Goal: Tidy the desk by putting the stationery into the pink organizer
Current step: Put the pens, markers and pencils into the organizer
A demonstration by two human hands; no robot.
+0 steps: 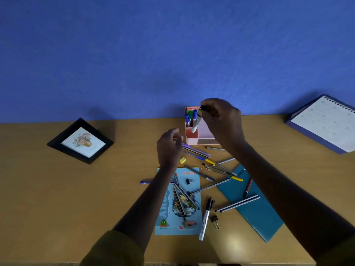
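Observation:
The pink organizer (192, 135) stands at the back of the desk against the blue wall, with blue and green markers (187, 119) upright in its rear slot. My right hand (221, 120) pinches a white marker with a black cap (196, 122) by its top, hanging it tip-down over the organizer's front left compartment. My left hand (169, 148) hovers left of the organizer, fingers loosely curled, holding nothing. Several pens and pencils (211, 169) lie scattered in front, plus a black-capped marker (206, 217), a yellow sharpener (182, 160) and two binder clips (189, 181).
A light blue booklet (165, 217) and a teal notebook (255, 214) lie under some pens. A black picture frame (80, 141) sits at the left, a spiral desk calendar (326, 123) at the far right. A blue pen (146, 182) lies left of the booklet.

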